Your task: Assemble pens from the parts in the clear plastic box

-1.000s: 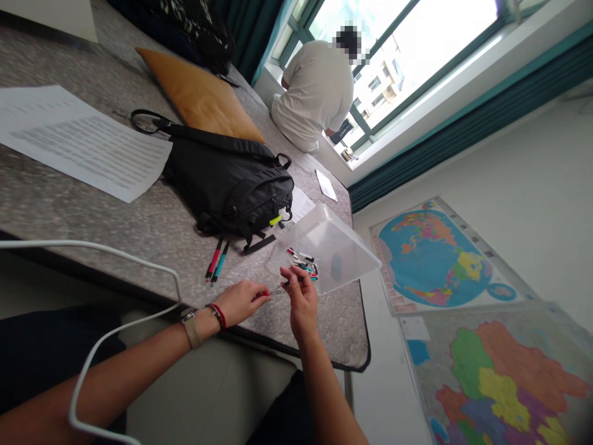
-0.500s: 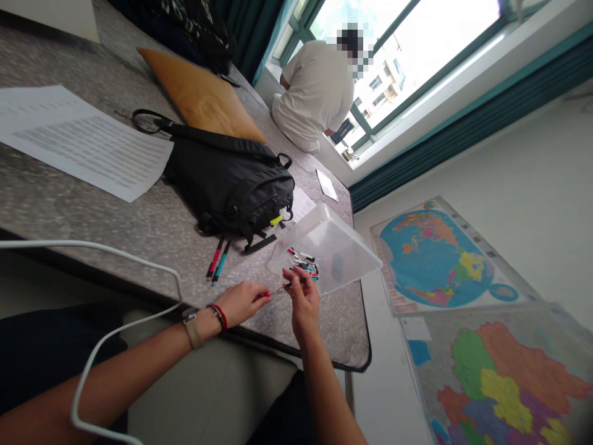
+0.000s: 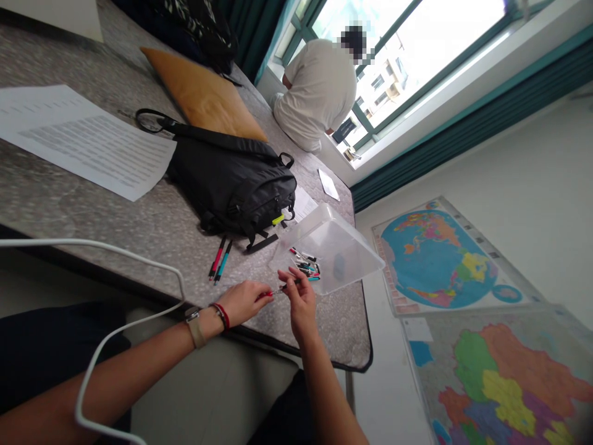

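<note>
Pinching a slim pen [image 3: 285, 287] between both hands here, we've got the left hand [image 3: 245, 303] clamped on its red end and the right hand [image 3: 301, 303] gripping its dark end. It sits just beside a clear plastic tub [image 3: 345, 259] of jumbled pen parts [image 3: 306, 268], over a speckled stone-look table [image 3: 324, 327], near two loose pens [image 3: 219, 259].

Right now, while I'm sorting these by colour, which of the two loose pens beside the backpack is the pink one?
The pink pen is the one farther from the clear plastic box; the teal pen lies on the box's side of it.
</note>
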The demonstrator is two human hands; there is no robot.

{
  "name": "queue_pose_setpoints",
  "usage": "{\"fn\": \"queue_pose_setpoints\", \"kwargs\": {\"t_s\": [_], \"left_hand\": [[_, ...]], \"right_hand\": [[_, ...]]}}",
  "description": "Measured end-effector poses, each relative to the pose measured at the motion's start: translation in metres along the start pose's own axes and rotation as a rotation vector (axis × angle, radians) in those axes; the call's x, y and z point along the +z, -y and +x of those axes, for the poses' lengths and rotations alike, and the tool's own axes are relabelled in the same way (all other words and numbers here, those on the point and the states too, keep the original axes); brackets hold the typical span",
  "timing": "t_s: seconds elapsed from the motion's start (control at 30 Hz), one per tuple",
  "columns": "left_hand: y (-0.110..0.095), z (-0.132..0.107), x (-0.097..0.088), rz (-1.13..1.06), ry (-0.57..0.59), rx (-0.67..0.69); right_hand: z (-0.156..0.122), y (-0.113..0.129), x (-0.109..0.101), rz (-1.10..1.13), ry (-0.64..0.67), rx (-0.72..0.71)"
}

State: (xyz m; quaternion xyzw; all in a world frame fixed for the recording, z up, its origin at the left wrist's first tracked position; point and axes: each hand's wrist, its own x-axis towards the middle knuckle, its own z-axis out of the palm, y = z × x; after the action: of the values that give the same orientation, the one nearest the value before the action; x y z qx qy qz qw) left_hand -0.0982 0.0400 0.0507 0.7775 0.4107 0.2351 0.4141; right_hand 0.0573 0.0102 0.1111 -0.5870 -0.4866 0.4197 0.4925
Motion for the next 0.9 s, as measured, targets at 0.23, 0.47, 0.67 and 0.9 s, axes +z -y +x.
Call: {"fn": "queue_pose_setpoints", "kwargs": {"t_s": [0.23,0.47,0.67,0.9], "left_hand": [[0.0,0.0,-0.001,-0.02,-0.023,0.017],[0.0,-0.001,0.0,-0.052,-0.025,0.034],[-0.002,0.0,-0.001,-0.082,-0.032,0.034],[-0.004,-0.001,-0.005,-0.091,-0.06,0.032]], "right_hand": [[-0.006,-0.013,0.011,0.053,0.096,0.023],[-0.009,-0.019,0.014,0.031,0.106,0.024],[-0.01,-0.021,0.017,0.072,0.095,0.041],[-0.018,-0.013,0.014,0.265,0.103,0.092]]}}
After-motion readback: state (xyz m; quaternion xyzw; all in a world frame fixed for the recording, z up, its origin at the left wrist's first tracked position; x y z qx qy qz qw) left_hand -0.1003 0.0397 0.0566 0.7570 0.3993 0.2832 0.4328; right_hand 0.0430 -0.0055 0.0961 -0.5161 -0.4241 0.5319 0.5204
